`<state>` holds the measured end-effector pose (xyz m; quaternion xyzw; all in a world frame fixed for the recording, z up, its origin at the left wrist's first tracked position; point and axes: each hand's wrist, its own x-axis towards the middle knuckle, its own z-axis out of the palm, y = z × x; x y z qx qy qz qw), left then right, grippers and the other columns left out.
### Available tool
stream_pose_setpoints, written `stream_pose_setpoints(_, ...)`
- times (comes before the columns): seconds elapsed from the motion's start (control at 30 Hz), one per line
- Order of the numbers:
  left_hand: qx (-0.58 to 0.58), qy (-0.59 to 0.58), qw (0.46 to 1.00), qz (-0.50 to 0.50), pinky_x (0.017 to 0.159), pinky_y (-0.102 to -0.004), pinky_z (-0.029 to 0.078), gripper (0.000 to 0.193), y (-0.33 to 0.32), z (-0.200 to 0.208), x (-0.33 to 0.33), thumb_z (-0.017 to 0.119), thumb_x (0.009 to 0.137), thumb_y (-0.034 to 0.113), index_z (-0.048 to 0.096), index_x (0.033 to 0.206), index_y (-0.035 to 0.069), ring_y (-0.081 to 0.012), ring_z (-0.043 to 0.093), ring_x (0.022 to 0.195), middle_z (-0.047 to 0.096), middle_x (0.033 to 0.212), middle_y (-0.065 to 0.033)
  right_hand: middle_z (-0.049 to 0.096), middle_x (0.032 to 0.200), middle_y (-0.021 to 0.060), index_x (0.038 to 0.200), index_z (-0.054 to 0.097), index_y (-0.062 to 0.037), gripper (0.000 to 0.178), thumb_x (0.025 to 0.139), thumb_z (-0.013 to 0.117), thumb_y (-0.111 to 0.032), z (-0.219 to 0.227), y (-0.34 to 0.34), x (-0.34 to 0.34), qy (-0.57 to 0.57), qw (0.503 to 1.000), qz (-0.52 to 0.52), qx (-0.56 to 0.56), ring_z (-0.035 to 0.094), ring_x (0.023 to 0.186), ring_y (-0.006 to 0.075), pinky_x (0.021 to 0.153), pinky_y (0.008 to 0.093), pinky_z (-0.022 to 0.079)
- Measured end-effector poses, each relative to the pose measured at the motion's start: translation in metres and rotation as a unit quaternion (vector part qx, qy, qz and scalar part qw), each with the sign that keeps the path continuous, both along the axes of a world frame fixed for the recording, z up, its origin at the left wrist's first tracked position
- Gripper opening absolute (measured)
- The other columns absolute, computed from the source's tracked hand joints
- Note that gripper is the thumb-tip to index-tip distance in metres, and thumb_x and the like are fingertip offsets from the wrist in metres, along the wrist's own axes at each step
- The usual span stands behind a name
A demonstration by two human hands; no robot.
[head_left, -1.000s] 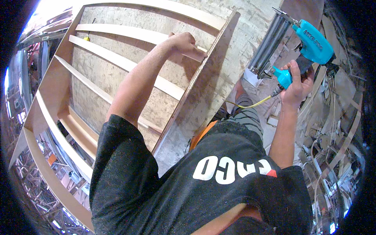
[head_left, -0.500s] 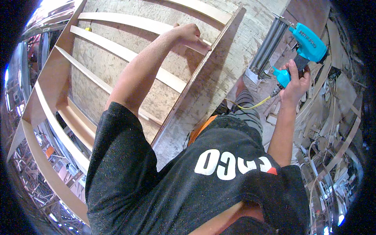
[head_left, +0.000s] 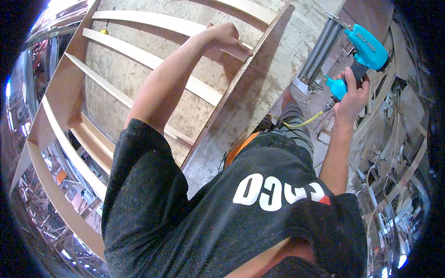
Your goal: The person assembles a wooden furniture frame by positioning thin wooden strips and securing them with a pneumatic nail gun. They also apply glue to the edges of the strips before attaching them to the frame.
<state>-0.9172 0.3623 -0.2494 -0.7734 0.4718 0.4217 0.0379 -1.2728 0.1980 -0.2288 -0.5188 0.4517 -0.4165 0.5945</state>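
Observation:
A pale wooden slat [head_left: 148,19] runs across a wooden frame and meets the near side board [head_left: 230,89]. My left hand [head_left: 226,39] is closed round that slat close to its near end, one digit reaching to the joint with the board. Part of the grip is hidden behind the hand. Off to the right, clear of the frame, my right hand [head_left: 353,98] grasps the dark handle of a teal nail gun [head_left: 367,47]. The gun's long grey magazine [head_left: 320,53] slants down beside it, and its nose points up and left. A yellow air hose [head_left: 306,123] joins the handle's bottom.
Further slats [head_left: 199,90] cross the frame, which lies on a worn, stained board table [head_left: 273,69]. A small yellow thing [head_left: 104,32] sits near the far side board. Wood strips and offcuts [head_left: 403,125] litter the right side.
The nail gun and my right hand have shifted very slightly, the magazine tilting a little. My left hand stays at the slat's end.

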Motion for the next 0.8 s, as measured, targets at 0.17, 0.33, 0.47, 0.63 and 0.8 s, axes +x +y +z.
stream_pose_setpoints(0.17, -0.058, 0.030, 0.997, -0.046, 0.108, -0.0616, 0.029, 0.074, 0.015, -0.041, 0.015, 0.076, 0.066, 0.079, 0.075, 0.075, 0.006, -0.0343, 0.072, 0.096, 0.075, 0.084, -0.0154, 0.071, 0.092, 0.0073, 0.111, 0.064, -0.0012, 0.031, 0.087, 0.083, -0.007, 0.002, -0.003, 0.003, -0.014, 1.000, 0.002, 0.007, 0.068, 0.074, 0.0167, 0.069, 0.0324, 0.055)
stream_pose_setpoints(0.33, -0.035, 0.025, 0.999, -0.017, 0.107, -0.0634, 0.030, 0.074, 0.009, -0.025, 0.010, 0.076, 0.065, 0.078, 0.075, 0.075, 0.006, -0.0359, 0.071, 0.099, 0.075, 0.089, -0.0171, 0.071, 0.093, 0.0078, 0.109, 0.065, -0.0010, 0.030, 0.086, 0.083, -0.006, 0.005, 0.000, 0.003, -0.001, 1.000, -0.011, 0.016, 0.068, 0.075, 0.0172, 0.070, 0.0325, 0.055)
stream_pose_setpoints(0.47, -0.045, 0.027, 0.997, -0.051, 0.106, -0.0622, 0.032, 0.073, 0.013, -0.039, 0.015, 0.077, 0.065, 0.078, 0.076, 0.076, 0.005, -0.0364, 0.071, 0.100, 0.075, 0.091, -0.0177, 0.071, 0.094, 0.0078, 0.110, 0.065, -0.0013, 0.030, 0.086, 0.083, -0.007, 0.001, 0.000, 0.002, -0.001, 1.000, -0.006, 0.014, 0.068, 0.077, 0.0174, 0.071, 0.0325, 0.055)
stream_pose_setpoints(0.63, -0.010, 0.013, 1.000, -0.007, 0.106, -0.0592, 0.033, 0.074, 0.003, -0.004, 0.002, 0.079, 0.062, 0.077, 0.076, 0.077, 0.004, -0.0365, 0.071, 0.096, 0.075, 0.088, -0.0169, 0.071, 0.096, 0.0077, 0.110, 0.064, -0.0011, 0.032, 0.086, 0.083, -0.008, 0.003, -0.002, -0.002, -0.009, 1.000, -0.022, 0.015, 0.068, 0.079, 0.0179, 0.071, 0.0331, 0.056)
stream_pose_setpoints(0.8, -0.125, 0.044, 0.982, -0.132, 0.090, -0.0545, 0.040, 0.056, 0.023, -0.086, 0.034, 0.080, 0.069, 0.064, 0.076, 0.091, 0.012, -0.0367, 0.069, 0.086, 0.073, 0.086, -0.0157, 0.071, 0.091, 0.0094, 0.107, 0.063, -0.0006, 0.029, 0.086, 0.082, -0.010, 0.023, 0.002, 0.005, -0.047, 0.998, -0.043, -0.022, 0.068, 0.076, 0.0204, 0.072, 0.0356, 0.056)
